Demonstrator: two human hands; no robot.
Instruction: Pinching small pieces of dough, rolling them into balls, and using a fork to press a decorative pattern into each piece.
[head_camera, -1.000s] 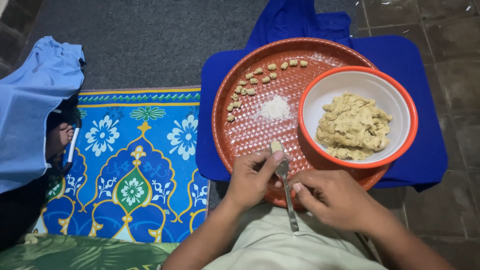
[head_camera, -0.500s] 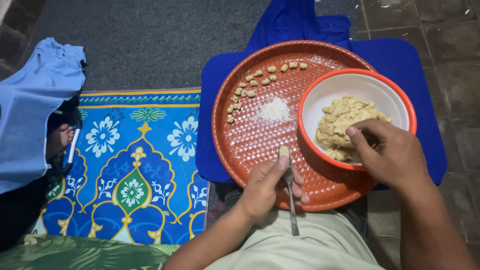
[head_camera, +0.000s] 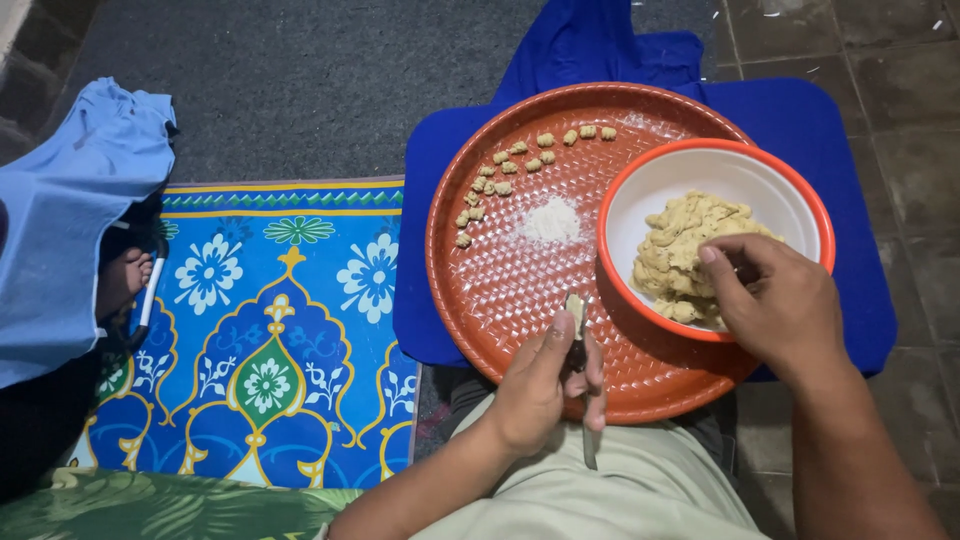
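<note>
My left hand (head_camera: 541, 385) grips a metal fork (head_camera: 578, 340) over the near edge of a round orange-brown tray (head_camera: 520, 290). My right hand (head_camera: 775, 300) reaches into a white bowl with an orange rim (head_camera: 640, 190), fingers pinching at the beige dough (head_camera: 685, 245) inside. Several small shaped dough pieces (head_camera: 500, 175) lie in a curved row along the tray's far left side. A small heap of white flour (head_camera: 552, 218) sits on the tray's middle.
The tray rests on a blue cloth (head_camera: 830, 120) over a tiled floor (head_camera: 900, 50). A blue patterned mat (head_camera: 270, 330) lies to the left, with a grey mat (head_camera: 300, 80) beyond. A seated person in blue clothing (head_camera: 70, 220) is at the far left.
My right hand left the fork near my lap and moved right into the bowl, onto the dough. My left hand keeps hold of the fork.
</note>
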